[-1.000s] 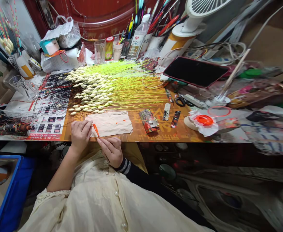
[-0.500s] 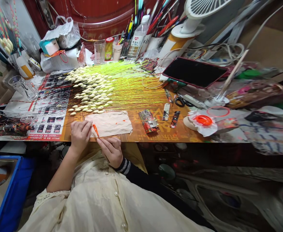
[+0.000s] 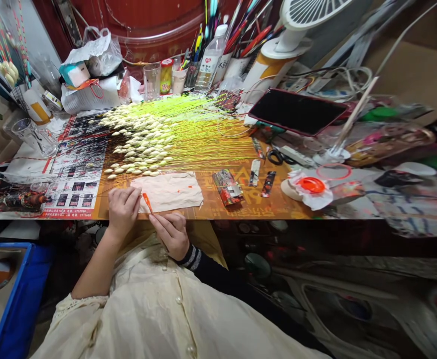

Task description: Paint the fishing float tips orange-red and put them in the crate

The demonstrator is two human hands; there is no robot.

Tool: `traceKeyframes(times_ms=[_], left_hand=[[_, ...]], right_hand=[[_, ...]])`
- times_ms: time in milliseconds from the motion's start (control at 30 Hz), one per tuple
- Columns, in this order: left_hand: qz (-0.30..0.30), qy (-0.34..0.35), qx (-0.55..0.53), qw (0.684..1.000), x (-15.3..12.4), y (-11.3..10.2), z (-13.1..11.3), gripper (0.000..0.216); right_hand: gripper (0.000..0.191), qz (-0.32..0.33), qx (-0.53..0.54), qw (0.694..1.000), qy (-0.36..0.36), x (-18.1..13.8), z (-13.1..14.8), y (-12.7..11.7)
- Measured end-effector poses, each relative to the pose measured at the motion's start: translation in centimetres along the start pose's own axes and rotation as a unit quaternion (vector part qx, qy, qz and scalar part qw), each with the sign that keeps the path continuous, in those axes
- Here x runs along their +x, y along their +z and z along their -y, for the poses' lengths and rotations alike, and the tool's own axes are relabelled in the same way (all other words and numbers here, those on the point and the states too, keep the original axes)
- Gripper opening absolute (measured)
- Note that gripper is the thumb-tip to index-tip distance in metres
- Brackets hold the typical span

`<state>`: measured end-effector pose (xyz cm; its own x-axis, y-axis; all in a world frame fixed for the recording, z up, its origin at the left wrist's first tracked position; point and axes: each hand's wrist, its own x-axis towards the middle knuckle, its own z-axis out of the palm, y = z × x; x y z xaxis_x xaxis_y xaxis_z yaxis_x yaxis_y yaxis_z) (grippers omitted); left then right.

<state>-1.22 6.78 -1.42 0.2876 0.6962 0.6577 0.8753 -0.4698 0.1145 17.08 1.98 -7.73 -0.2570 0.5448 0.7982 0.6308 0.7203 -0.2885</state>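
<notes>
My right hand (image 3: 173,235) is closed around a slim paintbrush (image 3: 147,203) whose flat end is covered in orange. It points up and left over the corner of a pale pink cloth (image 3: 171,192) with small orange marks. At the cloth's left edge is my left hand (image 3: 123,212), its fingers curled and pressed together; whatever they hold, if anything, is hidden. Just beyond the hands lie many fishing floats (image 3: 139,142) with cream bodies, dark stems to the left and yellow stems to the right.
A small paint-stained block (image 3: 228,187) lies right of the cloth. Farther right are black-handled scissors (image 3: 275,156), a dish of orange paint (image 3: 311,185) and a phone (image 3: 296,110). A water bottle (image 3: 211,60), a glass jar (image 3: 166,76) and a fan (image 3: 311,17) stand behind.
The whole view has shifted very slightly. Both hands and the brush keep nearly the same position over the cloth's corner.
</notes>
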Motion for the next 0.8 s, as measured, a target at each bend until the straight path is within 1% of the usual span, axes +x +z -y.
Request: traceKeyframes(times_ms=[233, 433, 633, 800], left_hand=[[0.006, -0.004, 0.0, 1.0, 0.17, -0.17, -0.1, 0.028], [0.0, 0.006, 0.012, 1.0, 0.23, -0.15, -0.07, 0.026], [-0.001, 0.007, 0.014, 1.0, 0.29, -0.19, -0.11, 0.026], [-0.002, 0.008, 0.01, 1.0, 0.25, -0.18, -0.09, 0.026]], right_hand=[[0.059, 0.001, 0.01, 1.0, 0.003, -0.21, -0.11, 0.04], [0.057, 0.004, 0.017, 1.0, 0.002, -0.24, -0.26, -0.09], [0.057, -0.008, 0.03, 0.999, -0.009, -0.24, -0.27, -0.11], [0.055, -0.002, 0.021, 1.0, -0.002, -0.34, -0.26, 0.01]])
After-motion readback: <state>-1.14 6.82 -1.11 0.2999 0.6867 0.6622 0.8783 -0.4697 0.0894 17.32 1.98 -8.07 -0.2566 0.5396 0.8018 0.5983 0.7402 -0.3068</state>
